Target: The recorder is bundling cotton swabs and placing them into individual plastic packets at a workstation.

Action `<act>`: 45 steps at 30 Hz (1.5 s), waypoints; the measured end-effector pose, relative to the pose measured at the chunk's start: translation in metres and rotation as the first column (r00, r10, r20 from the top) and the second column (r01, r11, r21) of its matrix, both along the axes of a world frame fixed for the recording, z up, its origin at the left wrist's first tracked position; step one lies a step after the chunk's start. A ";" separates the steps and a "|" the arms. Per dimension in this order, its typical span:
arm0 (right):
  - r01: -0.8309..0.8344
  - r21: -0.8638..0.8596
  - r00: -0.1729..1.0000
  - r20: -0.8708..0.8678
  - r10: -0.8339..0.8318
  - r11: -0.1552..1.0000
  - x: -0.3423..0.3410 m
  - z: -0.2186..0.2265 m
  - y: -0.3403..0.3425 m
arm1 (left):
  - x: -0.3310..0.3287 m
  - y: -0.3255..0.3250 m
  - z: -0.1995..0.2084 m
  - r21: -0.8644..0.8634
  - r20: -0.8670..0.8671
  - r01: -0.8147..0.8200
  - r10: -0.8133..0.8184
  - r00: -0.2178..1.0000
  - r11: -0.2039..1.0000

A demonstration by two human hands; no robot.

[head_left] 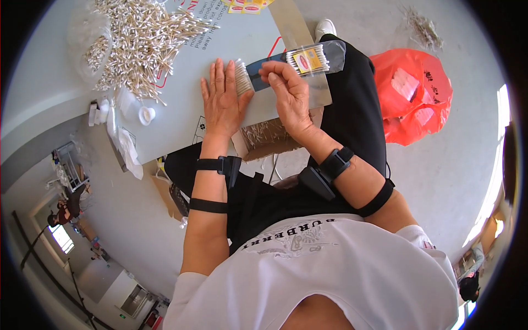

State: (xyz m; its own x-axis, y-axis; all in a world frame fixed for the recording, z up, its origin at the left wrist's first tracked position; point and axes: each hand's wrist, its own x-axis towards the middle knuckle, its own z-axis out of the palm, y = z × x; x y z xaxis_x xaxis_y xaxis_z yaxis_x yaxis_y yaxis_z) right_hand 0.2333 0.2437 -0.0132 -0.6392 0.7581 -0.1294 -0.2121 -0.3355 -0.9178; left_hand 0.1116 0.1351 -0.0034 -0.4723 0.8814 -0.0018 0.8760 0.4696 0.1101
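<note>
My left hand (pixel 221 99) lies flat on the grey board (pixel 184 110), fingers stretched out. A neat row of cotton swabs (pixel 242 78) lies against its index finger and thumb. To the right, my right hand (pixel 289 94) has its fingers curled and the thumb drawn toward the index finger; whether something small is between them is hidden. Beneath and beside those fingers runs a dark blue strip (pixel 255 75). Just beyond them is a clear packet (pixel 335 56) holding swabs and a yellow label card (pixel 307 60). A large loose heap of cotton swabs (pixel 140 52) covers the board's far left.
Under the board's near edge, a cardboard box (pixel 240 144) holds scattered swabs. A red plastic bag (pixel 440 104) stands on the floor at right, with a swab bundle (pixel 423 28) beyond it. Yellow cards (pixel 247 6) lie at the far edge; a small white round container (pixel 147 115) sits left.
</note>
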 end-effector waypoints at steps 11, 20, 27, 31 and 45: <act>-0.045 0.233 0.997 -0.057 0.060 0.971 -0.066 -0.014 0.011 | 0.006 0.023 -0.016 0.636 0.732 -0.686 0.006 0.682 0.353; -0.007 0.268 1.000 0.007 0.005 0.963 -0.042 -0.010 0.012 | 0.024 0.046 -0.017 0.648 0.738 -0.687 -0.045 0.674 0.328; 0.024 0.465 0.998 0.034 -0.044 0.885 -0.051 -0.005 0.047 | 0.028 0.058 -0.019 0.672 0.730 -0.677 -0.113 0.674 0.299; -0.215 0.444 0.976 0.131 0.175 0.870 -0.045 0.000 0.050 | 0.028 0.057 -0.019 0.674 0.730 -0.687 -0.105 0.675 0.273; 0.159 0.474 0.981 0.024 -0.194 0.866 -0.045 -0.016 0.017 | 0.029 0.053 -0.016 0.631 0.775 -0.708 -0.203 0.599 0.317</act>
